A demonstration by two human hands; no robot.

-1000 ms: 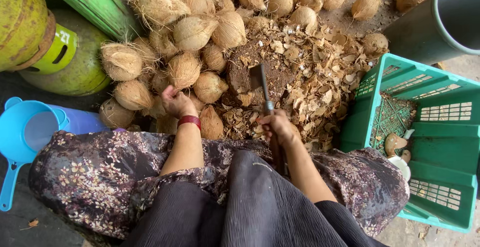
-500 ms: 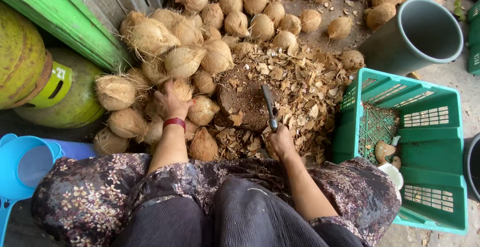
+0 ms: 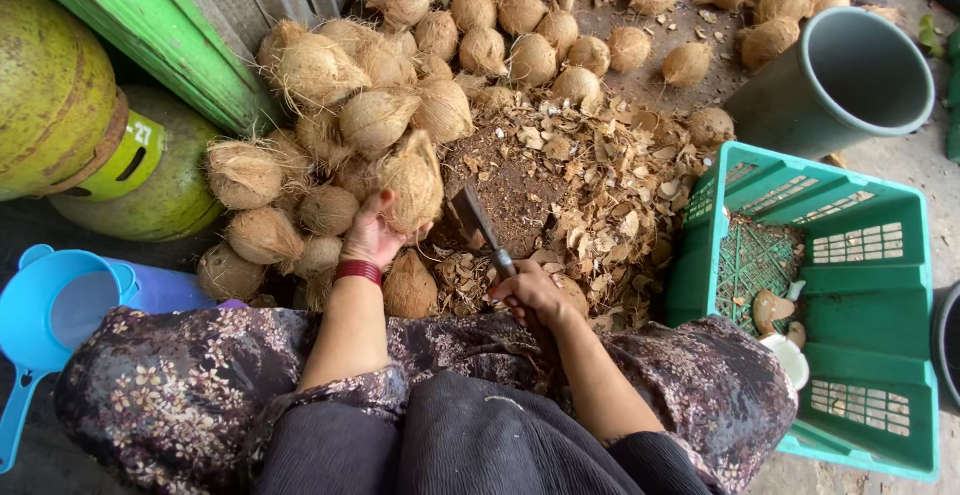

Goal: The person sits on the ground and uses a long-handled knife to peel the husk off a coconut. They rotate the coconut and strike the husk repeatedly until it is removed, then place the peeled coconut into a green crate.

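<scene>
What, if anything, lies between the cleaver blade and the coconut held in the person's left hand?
Nothing visible does. The left hand holds the coconut lifted just left of the cleaver, which the right hand grips by its handle. Only a narrow open gap over the brown husk debris separates blade and coconut.

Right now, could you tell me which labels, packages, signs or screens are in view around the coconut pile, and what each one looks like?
Label: on the green gas cylinder at far left, a yellow-green slanted rectangular patch with small dark print.
Packages, signs, screens: none in view. The green plastic crate at right, the grey bucket behind it and the blue scoop at left are plain.
</scene>
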